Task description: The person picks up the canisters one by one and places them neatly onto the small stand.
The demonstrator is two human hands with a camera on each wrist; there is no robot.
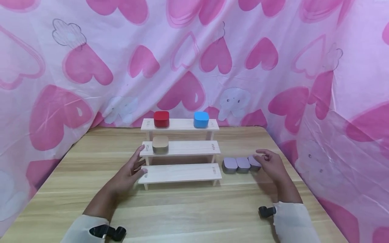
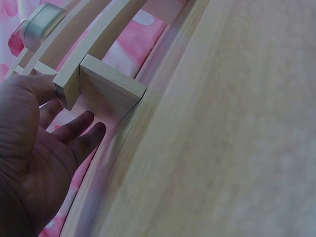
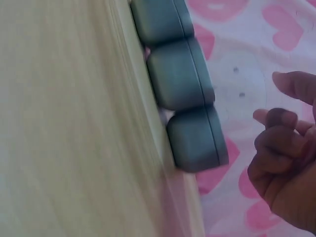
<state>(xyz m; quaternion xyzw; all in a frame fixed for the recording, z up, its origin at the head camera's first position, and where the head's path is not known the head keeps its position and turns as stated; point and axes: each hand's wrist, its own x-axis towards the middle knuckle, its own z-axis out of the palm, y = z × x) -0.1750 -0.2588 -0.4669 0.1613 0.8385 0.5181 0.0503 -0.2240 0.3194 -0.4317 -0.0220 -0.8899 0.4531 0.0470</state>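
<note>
My left hand (image 1: 124, 175) lies at the left end of a three-step wooden display stand (image 1: 182, 172). In the left wrist view its thumb touches the end of a step (image 2: 69, 86), and the other fingers reach loosely below. My right hand (image 1: 271, 165) hovers over the rightmost of three purple-lidded rounded square tins (image 1: 243, 162) in a row on the table. In the right wrist view the hand is apart from the tins (image 3: 200, 140), thumb and index finger spread, the other fingers curled, holding nothing.
A red tin (image 1: 161, 118) and a blue tin (image 1: 201, 119) stand on the top step. One beige-lidded tin (image 1: 160, 144) sits at the left of the middle step. A pink heart-patterned cloth (image 1: 194, 67) hangs behind and beside the wooden table (image 1: 182, 212).
</note>
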